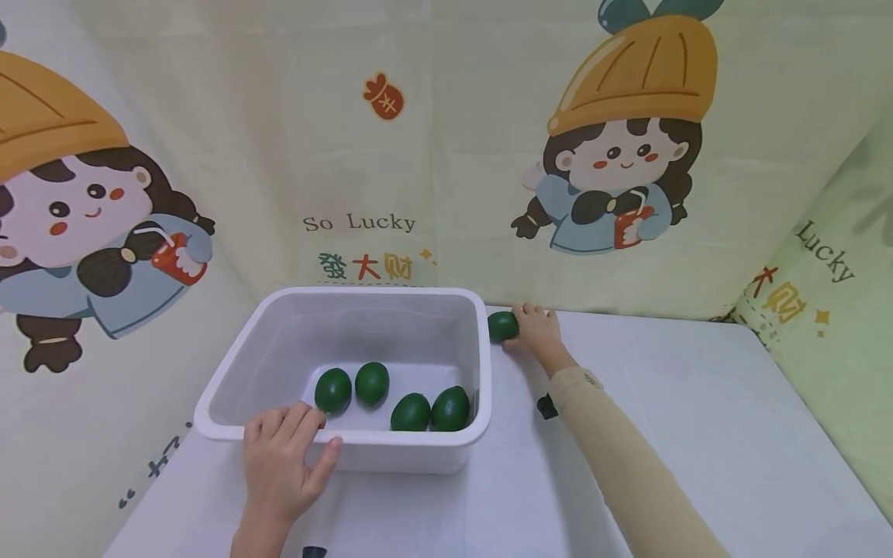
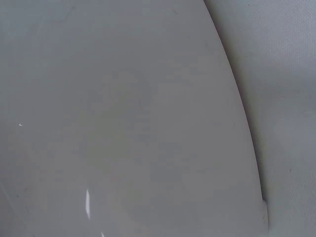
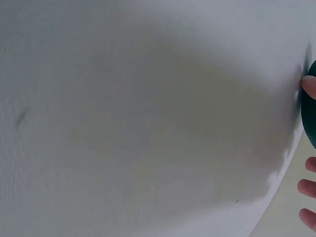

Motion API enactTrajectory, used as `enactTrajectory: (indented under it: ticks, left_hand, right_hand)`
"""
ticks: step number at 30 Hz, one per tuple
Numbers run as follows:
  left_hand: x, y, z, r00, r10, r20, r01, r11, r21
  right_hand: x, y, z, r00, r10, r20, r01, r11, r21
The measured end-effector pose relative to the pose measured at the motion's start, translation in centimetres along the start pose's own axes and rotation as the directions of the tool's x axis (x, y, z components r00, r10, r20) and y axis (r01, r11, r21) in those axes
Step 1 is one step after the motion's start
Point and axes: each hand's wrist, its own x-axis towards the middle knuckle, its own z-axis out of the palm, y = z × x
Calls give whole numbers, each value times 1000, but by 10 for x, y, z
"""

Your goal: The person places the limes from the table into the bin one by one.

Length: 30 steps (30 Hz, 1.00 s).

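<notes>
In the head view a white plastic bin [image 1: 408, 453] holds several smooth, dark green, egg-shaped fruits, one of them a green fruit [image 1: 372, 384] near the middle of its floor. My left hand [image 1: 282, 457] grips the bin's near rim at the left, fingers over the edge and thumb outside. Beyond the bin's right side my right hand [image 1: 540, 333] holds another green fruit [image 1: 502, 327] near the table's back edge. The right wrist view catches the thumb on that green fruit [image 3: 309, 116] at its right border. Only the bin's pale wall [image 2: 148, 123] and some cloth fill the left wrist view.
A cream printed curtain [image 1: 474, 194] hangs behind and at both sides. White cloth covers the table [image 1: 670, 387]. One small black item [image 1: 547, 407] shows beside the right sleeve, another black item [image 1: 314, 552] beside the left wrist.
</notes>
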Motion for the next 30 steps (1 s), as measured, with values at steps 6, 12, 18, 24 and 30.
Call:
enactTrajectory:
  ticks: [6,12,18,24,30]
  left_hand:
    - [1,0,-1,1000,-7,9,7,1000,-4]
    - [2,0,-1,1000,-1,8,1,1000,-4]
    - [2,0,-1,1000,1,7,-1,1000,-4]
    - [3,0,0,1000,3,8,-3,1000,7]
    - [5,-1,0,1000,5,-4,-5,1000,0]
  right_hand:
    - [-8,1,-5,999,-26,-36,26,1000,1]
    - [-14,3,-13,996,-47,-77,48,999,19]
    - [-19,6,-17,987,-86,-137,88,996,9]
    - [-26,8,-20,972,-98,-215,106,994,23]
    - [-33,9,-25,955,-114,-273,122,993,12]
